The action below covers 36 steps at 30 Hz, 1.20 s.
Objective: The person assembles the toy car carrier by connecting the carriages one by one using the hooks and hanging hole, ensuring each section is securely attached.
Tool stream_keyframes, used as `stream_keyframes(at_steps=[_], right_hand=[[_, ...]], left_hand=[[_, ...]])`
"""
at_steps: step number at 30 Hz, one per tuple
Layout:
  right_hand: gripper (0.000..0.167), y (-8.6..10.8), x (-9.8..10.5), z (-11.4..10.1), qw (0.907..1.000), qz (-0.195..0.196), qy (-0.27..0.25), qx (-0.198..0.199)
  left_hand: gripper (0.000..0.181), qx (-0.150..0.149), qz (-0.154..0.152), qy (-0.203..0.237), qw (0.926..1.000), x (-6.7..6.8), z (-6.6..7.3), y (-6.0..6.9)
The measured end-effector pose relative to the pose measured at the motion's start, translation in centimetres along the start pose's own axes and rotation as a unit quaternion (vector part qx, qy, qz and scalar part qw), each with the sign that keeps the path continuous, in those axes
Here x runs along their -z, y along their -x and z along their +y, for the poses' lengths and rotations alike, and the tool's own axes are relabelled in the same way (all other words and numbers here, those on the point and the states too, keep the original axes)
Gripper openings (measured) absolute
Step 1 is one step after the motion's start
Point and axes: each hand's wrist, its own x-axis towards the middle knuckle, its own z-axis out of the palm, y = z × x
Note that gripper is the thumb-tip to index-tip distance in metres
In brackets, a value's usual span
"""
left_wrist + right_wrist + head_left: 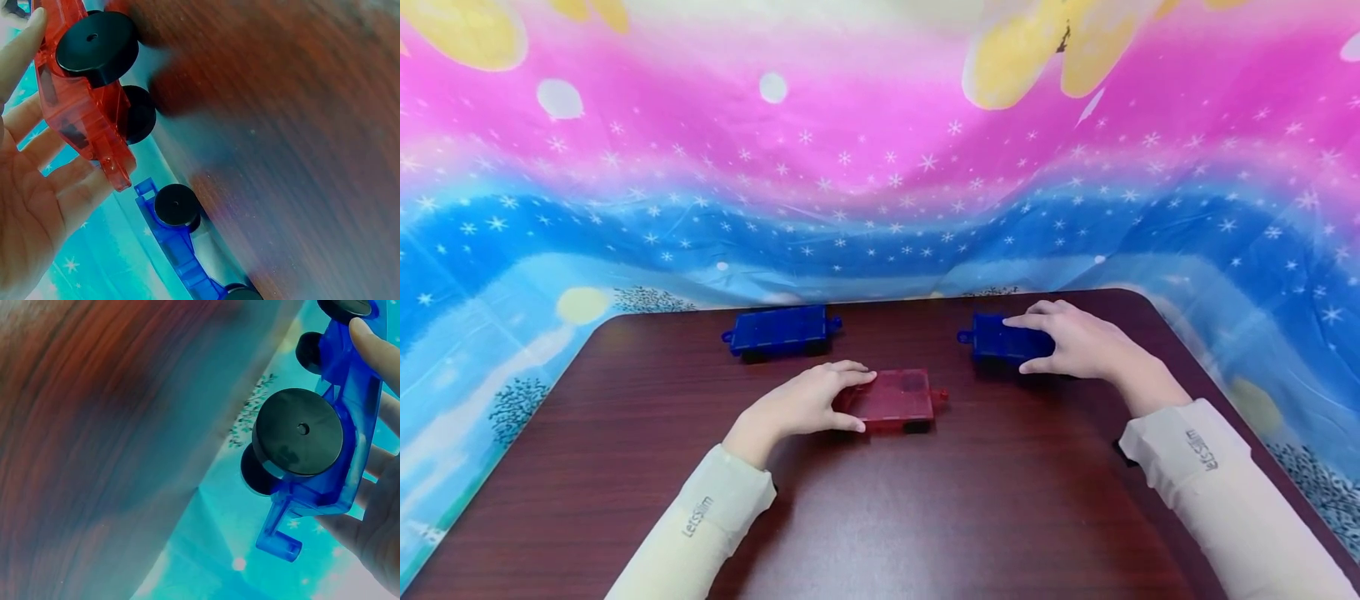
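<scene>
Near the middle of the table, my left hand (805, 402) holds a see-through red toy wagon base (898, 396) by its left end, thumb on the near side and fingers on the far side. Black wheels (98, 47) show under it in the left wrist view. At the back right, my right hand (1086, 346) grips a see-through blue toy wagon base (992, 337) between thumb and fingers, hiding its right part. A hook-like coupling (281, 545) juts from its end. Another blue wagon base (781, 330) stands at the back left, apart from both hands.
The dark brown wooden table (940, 517) has rounded back corners. Right behind its back edge hangs a pink and blue patterned cloth (865, 192), which also runs down both sides.
</scene>
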Motion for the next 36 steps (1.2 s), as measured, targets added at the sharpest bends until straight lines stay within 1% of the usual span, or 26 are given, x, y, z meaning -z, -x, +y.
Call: stream_keyframes(at_steps=[11,16,24,29,36], right_hand=[[0.068,1.7,0.5,-1.7,0.9996,0.011,0.014,0.022],[0.067,2.4,0.4,-2.4,0.9990,0.020,0.018,0.035],[0.066,3.2,-0.3,-3.3,0.9978,0.027,0.017,0.057],[0.068,3.6,-1.1,-3.6,0.9982,0.021,0.011,0.055],[0.068,3.9,-2.0,-3.9,0.9984,0.015,0.002,0.055]], left_hand=[[0.073,0.001,-0.003,0.000,1.0000,0.0,0.1,0.0],[0.073,0.007,-0.004,0.004,1.0000,0.1,0.3,0.0],[0.073,0.010,-0.005,0.005,0.9999,0.2,0.4,0.0],[0.074,0.011,-0.004,0.008,0.9999,0.2,0.3,0.0],[0.072,0.004,-0.001,0.002,1.0000,-0.1,0.1,0.0]])
